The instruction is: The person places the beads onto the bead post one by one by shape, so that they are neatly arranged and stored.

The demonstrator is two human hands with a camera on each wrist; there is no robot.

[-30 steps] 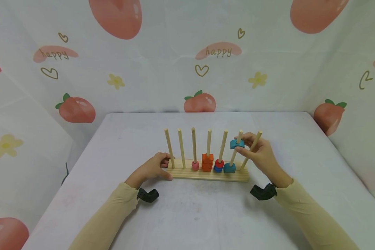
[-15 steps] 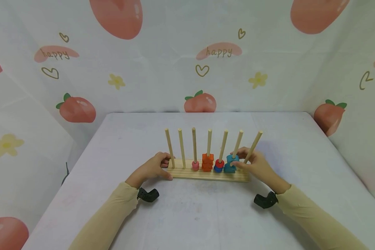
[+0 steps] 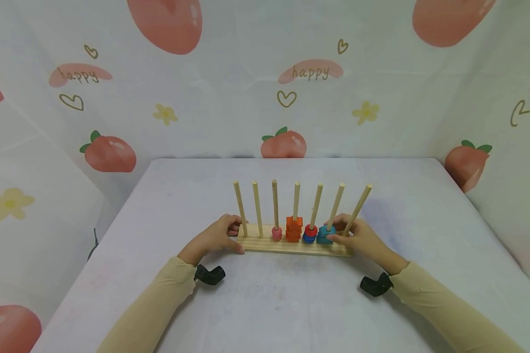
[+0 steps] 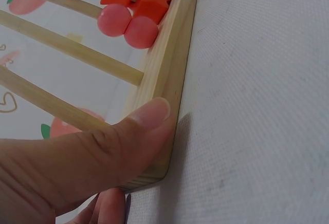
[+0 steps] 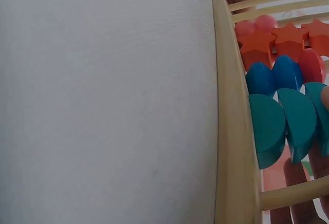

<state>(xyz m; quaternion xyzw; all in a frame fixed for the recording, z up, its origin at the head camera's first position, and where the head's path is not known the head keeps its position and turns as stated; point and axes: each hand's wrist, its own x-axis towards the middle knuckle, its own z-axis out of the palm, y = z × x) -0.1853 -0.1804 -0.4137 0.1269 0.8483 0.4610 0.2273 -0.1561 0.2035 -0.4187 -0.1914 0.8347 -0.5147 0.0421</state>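
Observation:
A wooden peg stand (image 3: 287,249) with a row of upright pegs lies across the middle of the table. My left hand (image 3: 216,236) grips its left end, thumb (image 4: 146,121) on the front of the base. At the sixth peg from the left, my right hand (image 3: 363,242) pinches the uppermost teal half-round block (image 5: 314,100). That block sits low on the peg, above two other teal half-round blocks (image 5: 267,129); part of the stack is hidden by the fingers. Some right fingers (image 5: 303,198) show behind the stack in the right wrist view.
Other pegs bear pink balls (image 3: 277,233), orange stars (image 3: 293,229), and blue discs with a red one (image 3: 310,231) on top. The two leftmost pegs and the rightmost peg (image 3: 357,211) are bare. A white cloth covers the table (image 3: 265,304); printed fabric hangs behind.
My right hand has moved down along the sixth peg, bringing the held teal half-round block from near the peg's top onto the stack. My left hand has stayed on the stand.

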